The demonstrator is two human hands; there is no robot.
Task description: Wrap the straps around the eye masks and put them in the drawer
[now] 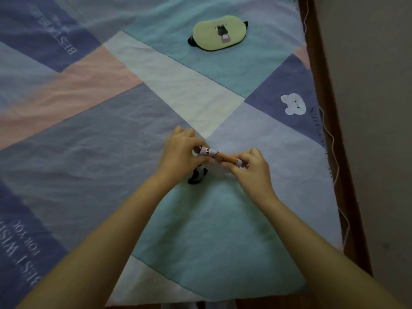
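Over the middle of the bed, my left hand (pixel 181 152) and my right hand (pixel 249 166) hold a rolled-up eye mask (pixel 214 153) between them, pink and orange with printed letters. Each hand pinches one end of the roll. A black strap (pixel 197 176) hangs below it, near my left wrist, touching the sheet. A second eye mask (pixel 218 33), yellow-green with a small animal print, lies flat at the far side of the bed, its black strap ends showing at both sides. No drawer is in view.
The bed is covered by a patchwork sheet (pixel 111 130) in blue, pink, teal and white. Its right edge (pixel 325 134) meets a brown wooden bed frame (pixel 347 175), with a white cord along it. Beyond lies grey floor (pixel 379 108).
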